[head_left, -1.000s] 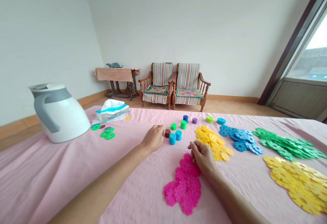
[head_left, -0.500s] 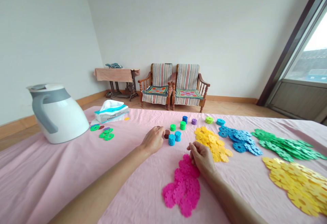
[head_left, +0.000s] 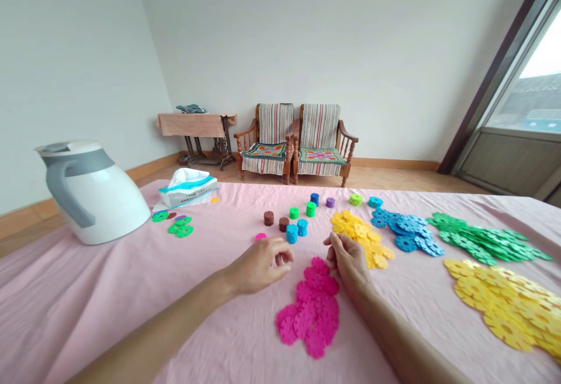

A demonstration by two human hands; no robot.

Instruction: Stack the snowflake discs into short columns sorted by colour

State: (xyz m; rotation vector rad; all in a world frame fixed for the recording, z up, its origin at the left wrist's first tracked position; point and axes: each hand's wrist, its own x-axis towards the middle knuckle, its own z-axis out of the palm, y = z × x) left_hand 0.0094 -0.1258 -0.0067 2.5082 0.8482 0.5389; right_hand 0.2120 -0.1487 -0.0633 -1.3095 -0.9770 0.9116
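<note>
My left hand hovers just left of a heap of pink flower-shaped discs, its fingers curled in with nothing visible in them. My right hand rests at the heap's upper right edge, fingers pinched together; what they hold is hidden. Beyond the hands stand two short brown stacks, two blue stacks and green stacks. One pink disc lies alone near the brown stacks.
Heaps of yellow, blue, green and more yellow discs spread to the right on the pink cloth. A white kettle, a tissue pack and a few green discs sit at left.
My left hand has pulled back from the brown stack toward the pink heap. A second brown stack and a lone pink disc now show. My right hand has barely moved.
</note>
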